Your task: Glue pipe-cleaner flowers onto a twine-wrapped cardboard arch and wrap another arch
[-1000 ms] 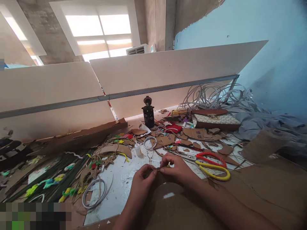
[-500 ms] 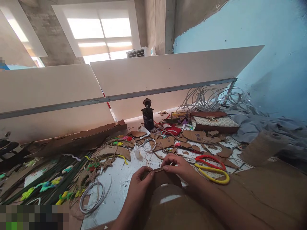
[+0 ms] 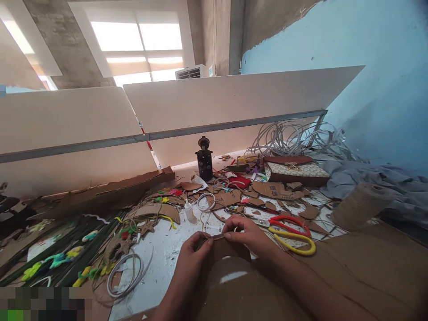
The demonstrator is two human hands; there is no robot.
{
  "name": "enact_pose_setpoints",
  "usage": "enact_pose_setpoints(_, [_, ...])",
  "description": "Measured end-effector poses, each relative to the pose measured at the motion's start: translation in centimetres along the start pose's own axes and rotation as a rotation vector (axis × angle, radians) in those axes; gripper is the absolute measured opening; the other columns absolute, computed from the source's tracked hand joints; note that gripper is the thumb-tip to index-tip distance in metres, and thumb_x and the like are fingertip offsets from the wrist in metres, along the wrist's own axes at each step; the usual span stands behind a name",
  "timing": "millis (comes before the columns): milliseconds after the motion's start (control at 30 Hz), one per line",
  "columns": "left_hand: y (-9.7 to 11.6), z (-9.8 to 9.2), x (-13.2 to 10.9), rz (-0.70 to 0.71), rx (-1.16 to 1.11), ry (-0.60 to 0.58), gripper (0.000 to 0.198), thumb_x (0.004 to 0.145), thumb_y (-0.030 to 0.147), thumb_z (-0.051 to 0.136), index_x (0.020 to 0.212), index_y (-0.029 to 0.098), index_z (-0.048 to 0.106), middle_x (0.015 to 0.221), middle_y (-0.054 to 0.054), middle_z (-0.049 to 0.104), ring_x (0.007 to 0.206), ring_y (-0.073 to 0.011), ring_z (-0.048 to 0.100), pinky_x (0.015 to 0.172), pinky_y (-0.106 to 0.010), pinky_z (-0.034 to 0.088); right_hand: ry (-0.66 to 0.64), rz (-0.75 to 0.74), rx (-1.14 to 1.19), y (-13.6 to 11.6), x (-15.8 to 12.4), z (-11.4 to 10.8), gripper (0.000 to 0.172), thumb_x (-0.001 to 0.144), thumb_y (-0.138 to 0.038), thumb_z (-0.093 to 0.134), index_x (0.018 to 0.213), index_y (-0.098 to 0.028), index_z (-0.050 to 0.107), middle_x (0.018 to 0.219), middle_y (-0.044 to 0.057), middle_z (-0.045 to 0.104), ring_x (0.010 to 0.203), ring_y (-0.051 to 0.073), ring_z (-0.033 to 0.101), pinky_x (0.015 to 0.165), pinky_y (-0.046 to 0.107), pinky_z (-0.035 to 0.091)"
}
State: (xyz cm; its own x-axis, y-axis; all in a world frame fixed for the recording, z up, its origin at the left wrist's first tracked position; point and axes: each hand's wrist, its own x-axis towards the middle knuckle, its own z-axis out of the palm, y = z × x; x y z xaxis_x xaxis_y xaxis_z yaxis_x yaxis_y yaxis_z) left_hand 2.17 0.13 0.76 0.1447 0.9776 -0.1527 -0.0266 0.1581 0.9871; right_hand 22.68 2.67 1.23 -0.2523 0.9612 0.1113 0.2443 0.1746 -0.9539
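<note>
My left hand (image 3: 194,253) and my right hand (image 3: 245,235) meet over the near edge of a white table (image 3: 167,249). Both pinch the top edge of a curved brown cardboard piece (image 3: 230,285) that lies under my forearms. A thin jute string (image 3: 207,218) runs up from between my fingertips toward the clutter. Scissors with red and yellow handles (image 3: 294,236) lie just right of my right hand. A small white glue bottle (image 3: 189,210) stands beyond my left hand.
Cardboard scraps (image 3: 277,189) and a coil of white cord (image 3: 125,274) litter the table. Green stems with coloured pieces (image 3: 63,261) lie at left. A black bottle (image 3: 204,159), a patterned purse (image 3: 294,170), tangled white tubing (image 3: 297,136) and a jute spool (image 3: 359,205) stand behind and right.
My hands have stayed pinched together on the cardboard edge, shifting only slightly. The view has drifted a little to the right and downward.
</note>
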Motion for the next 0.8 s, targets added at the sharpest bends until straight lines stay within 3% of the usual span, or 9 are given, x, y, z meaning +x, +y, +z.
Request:
enact_pose_setpoints(200, [-0.9, -0.1, 0.3, 0.001, -0.02, -0.013, 0.036, 0.07, 0.05, 0.077, 0.081, 0.017, 0.067, 0.065, 0.001, 0.063, 0.056, -0.0128, 0.053, 0.056, -0.023, 0.041, 0.014, 0.007, 0.026, 0.1, -0.1, 0.2, 0.012, 0.068, -0.029, 0.068, 0.073, -0.019, 0.07, 0.083, 0.003, 0.062, 0.084, 0.022, 0.059, 0.078, 0.033, 0.044])
enact_pose_setpoints(433, [-1.0, -0.2, 0.5, -0.006, -0.028, -0.049, 0.035, 0.07, 0.049, 0.076, 0.084, 0.018, 0.068, 0.072, -0.002, 0.067, 0.064, -0.0161, 0.059, 0.059, -0.023, 0.043, 0.019, -0.022, -0.041, -0.1, -0.2, 0.5, 0.015, 0.069, -0.032, 0.07, 0.077, -0.019, 0.072, 0.086, 0.004, 0.064, 0.086, 0.023, 0.058, 0.079, 0.034, 0.041])
enact_pose_setpoints(600, [-1.2, 0.0, 0.4, 0.006, -0.032, -0.044, 0.031, 0.068, 0.045, 0.077, 0.081, 0.018, 0.068, 0.071, -0.002, 0.067, 0.064, -0.0172, 0.059, 0.06, -0.024, 0.043, 0.023, -0.063, -0.079, -0.1, -0.3, 0.9, 0.01, 0.07, -0.029, 0.067, 0.073, -0.02, 0.068, 0.084, 0.004, 0.063, 0.085, 0.023, 0.057, 0.08, 0.035, 0.041])
enact_pose_setpoints(800, [-1.0, 0.4, 0.1, 0.02, -0.048, -0.032, 0.024, 0.067, 0.038, 0.072, 0.077, 0.017, 0.067, 0.069, -0.002, 0.063, 0.067, -0.0174, 0.055, 0.063, -0.026, 0.041, 0.008, -0.062, -0.102, 0.9, -0.2, 1.0, 0.016, 0.07, -0.036, 0.066, 0.069, -0.021, 0.067, 0.081, 0.004, 0.062, 0.08, 0.024, 0.056, 0.076, 0.035, 0.041])
